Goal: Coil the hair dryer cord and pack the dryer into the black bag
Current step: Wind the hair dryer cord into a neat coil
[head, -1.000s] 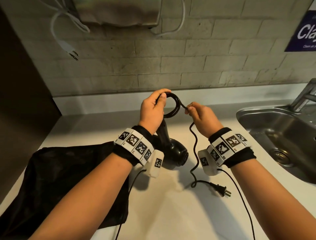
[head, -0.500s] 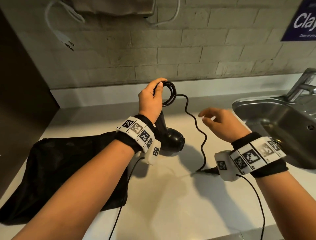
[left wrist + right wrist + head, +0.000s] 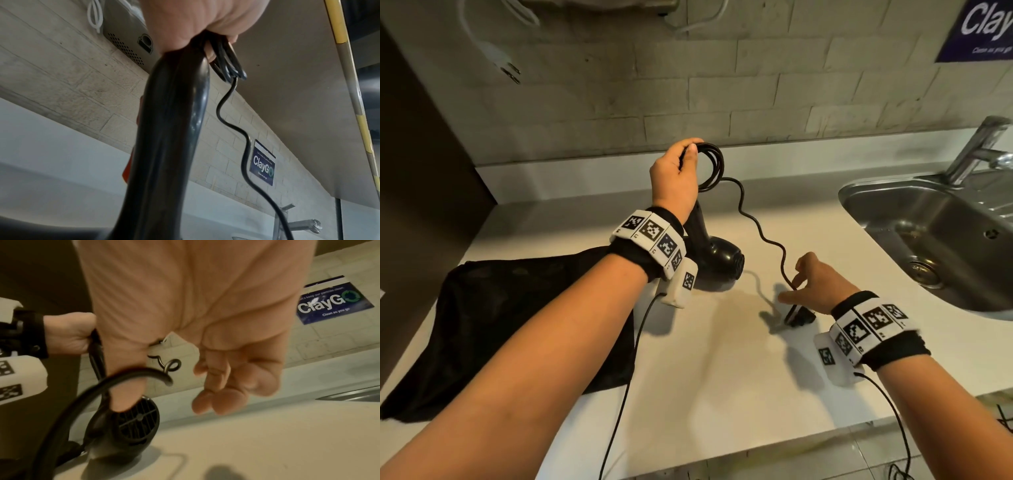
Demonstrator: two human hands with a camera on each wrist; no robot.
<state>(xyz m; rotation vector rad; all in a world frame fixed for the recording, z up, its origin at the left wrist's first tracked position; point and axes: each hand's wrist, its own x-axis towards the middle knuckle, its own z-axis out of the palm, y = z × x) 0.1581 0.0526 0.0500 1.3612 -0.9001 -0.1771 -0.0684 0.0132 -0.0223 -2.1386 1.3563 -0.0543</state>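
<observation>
My left hand point(image 3: 677, 174) grips the black hair dryer's handle point(image 3: 172, 129) upright, together with several coiled loops of its cord point(image 3: 711, 163). The dryer's round body point(image 3: 722, 263) rests on the white counter point(image 3: 722, 377). From the coil the loose cord point(image 3: 760, 226) snakes down to my right hand point(image 3: 803, 284). There it passes between the raised thumb and the forefinger and lies across the thumb point(image 3: 125, 386), while the other fingers point(image 3: 216, 399) curl loosely clear of it. The plug point(image 3: 799, 315) sits just below that hand. The black bag point(image 3: 517, 325) lies flat at the left, partly under my left forearm.
A steel sink point(image 3: 876, 192) with a faucet point(image 3: 976, 150) is set into the counter at the right. A brick wall runs behind, with a white plug point(image 3: 506, 66) dangling at upper left and a blue sign point(image 3: 976, 31) at upper right. The counter's front edge point(image 3: 791, 442) is near.
My right hand let go of the cord near the coil, then dropped toward the plug, where the cord now runs between thumb and forefinger. The left hand keeps its hold.
</observation>
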